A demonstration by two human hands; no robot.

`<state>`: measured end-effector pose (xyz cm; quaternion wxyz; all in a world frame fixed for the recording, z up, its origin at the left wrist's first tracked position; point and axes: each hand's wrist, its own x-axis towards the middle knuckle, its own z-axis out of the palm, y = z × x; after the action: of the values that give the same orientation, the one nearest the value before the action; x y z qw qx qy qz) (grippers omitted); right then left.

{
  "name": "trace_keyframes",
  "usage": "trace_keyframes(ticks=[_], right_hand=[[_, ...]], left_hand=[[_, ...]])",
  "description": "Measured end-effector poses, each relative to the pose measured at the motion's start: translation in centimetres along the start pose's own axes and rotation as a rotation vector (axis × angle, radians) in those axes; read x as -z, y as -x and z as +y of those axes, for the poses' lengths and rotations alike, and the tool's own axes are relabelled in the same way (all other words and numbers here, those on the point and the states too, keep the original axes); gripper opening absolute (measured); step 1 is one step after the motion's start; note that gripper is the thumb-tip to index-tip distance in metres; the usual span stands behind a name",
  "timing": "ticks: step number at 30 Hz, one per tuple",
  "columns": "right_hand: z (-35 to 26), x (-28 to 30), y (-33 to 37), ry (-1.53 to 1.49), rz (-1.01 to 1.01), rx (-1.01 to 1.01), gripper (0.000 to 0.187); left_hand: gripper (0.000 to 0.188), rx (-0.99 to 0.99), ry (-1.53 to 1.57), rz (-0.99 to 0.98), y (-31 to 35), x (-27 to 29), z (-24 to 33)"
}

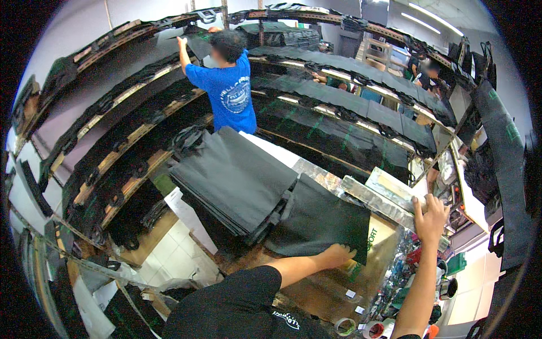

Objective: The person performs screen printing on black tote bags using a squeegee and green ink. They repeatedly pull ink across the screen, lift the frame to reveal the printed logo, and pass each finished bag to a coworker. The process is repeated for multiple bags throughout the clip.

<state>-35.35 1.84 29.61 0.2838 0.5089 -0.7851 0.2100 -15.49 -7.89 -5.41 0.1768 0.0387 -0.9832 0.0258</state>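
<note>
A black fabric bag panel (327,217) lies flat on the work table, over a pale sheet (381,233) with dark lettering. My left hand (340,257) is at its near right edge, fingers bent and closed on the fabric; the fingertips are partly hidden. Off to the right, a pale, worn frame (375,200), like a screen-printing frame, stands raised and is seen edge-on. My right hand (432,213) grips its near right end, fingers curled over the edge. Left of the panel rests a thick stack of black bags (237,175).
A person in a blue shirt (232,93) reaches up to long racks (130,96) hung with black bags. Other people (432,79) are at the far right. Cans (449,288) and a tape roll (345,326) crowd the table's near right side.
</note>
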Motion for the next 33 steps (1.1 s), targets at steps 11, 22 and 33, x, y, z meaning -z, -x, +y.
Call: trace_keyframes(ticks=[11, 22, 33], right_hand=[[0.7, -0.6, -0.2, 0.032, 0.039, 0.032, 0.038], [1.1, -0.6, 0.0, 0.027, 0.017, 0.053, 0.039], [1.9, -0.4, -0.3, 0.047, -0.089, -0.022, 0.057]], left_hand=[[0.07, 0.157, 0.15, -0.366, 3.6, -3.7, 5.5], [0.106, 0.288, 0.285, -0.429, 7.8, 2.4, 5.4], [0.111, 0.149, 0.259, -0.452, 4.4, 0.3, 5.7]])
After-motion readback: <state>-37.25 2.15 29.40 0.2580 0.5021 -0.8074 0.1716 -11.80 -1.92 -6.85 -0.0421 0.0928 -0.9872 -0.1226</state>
